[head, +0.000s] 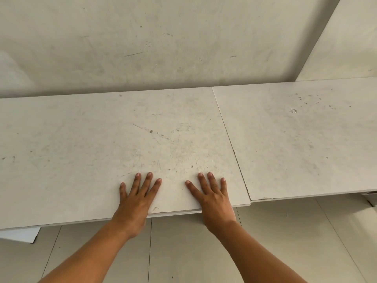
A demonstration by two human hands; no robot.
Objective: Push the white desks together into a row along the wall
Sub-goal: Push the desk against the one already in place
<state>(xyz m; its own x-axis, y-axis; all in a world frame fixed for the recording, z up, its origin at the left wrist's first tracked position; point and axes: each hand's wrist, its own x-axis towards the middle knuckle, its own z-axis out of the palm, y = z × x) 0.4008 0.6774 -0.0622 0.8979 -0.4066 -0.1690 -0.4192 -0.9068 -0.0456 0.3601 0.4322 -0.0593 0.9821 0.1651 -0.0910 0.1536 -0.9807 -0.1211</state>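
Observation:
Two white desks stand side by side against the wall. The near left desk fills the left and middle of the view, and the right desk meets it along a thin dark seam. The left desk's front edge sticks out slightly nearer to me than the right one's. My left hand lies flat on the left desk by its front edge, fingers spread. My right hand lies flat beside it, close to the seam, thumb hidden under the edge. Neither hand holds anything.
A scuffed pale wall runs behind both desks, with a corner at the far right. Grey floor tiles lie below me. A white panel shows under the left desk, and a metal leg part under the right desk.

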